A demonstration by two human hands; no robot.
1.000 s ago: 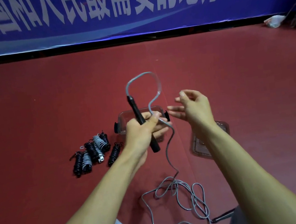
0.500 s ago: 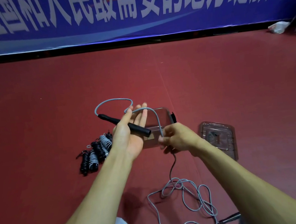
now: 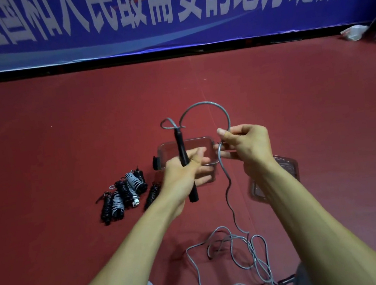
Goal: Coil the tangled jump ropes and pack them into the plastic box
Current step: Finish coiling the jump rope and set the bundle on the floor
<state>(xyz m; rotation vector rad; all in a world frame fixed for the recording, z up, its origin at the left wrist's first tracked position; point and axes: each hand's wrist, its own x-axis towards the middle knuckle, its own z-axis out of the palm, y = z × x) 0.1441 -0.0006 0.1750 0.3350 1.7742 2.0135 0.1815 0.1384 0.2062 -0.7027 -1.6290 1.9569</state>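
**Both hands on one jump rope, above the box**

The left hand (image 3: 183,169) grips a black handle (image 3: 182,152) about midway along, holding it nearly upright with its lower end poking out toward the near side. From the handle's top, the grey cord (image 3: 203,103) makes a small kink, then arches up and over to the right hand (image 3: 247,148), which pinches it between thumb and curled fingers. The hands sit close together but do not touch.

Below the right hand the cord hangs down in a wavy line to a loose tangle of loops (image 3: 244,254) on the red floor (image 3: 61,135), near, between the forearms. The second handle (image 3: 287,280) lies at the near right edge of that tangle.

The clear plastic box (image 3: 166,145) sits on the floor just beyond the hands, open, partly hidden by them. Its lid (image 3: 288,165) lies to the right, behind the right wrist. Left of the box is a cluster of coiled ropes (image 3: 124,193), black and grey. A blue banner (image 3: 164,9) runs along the far side.
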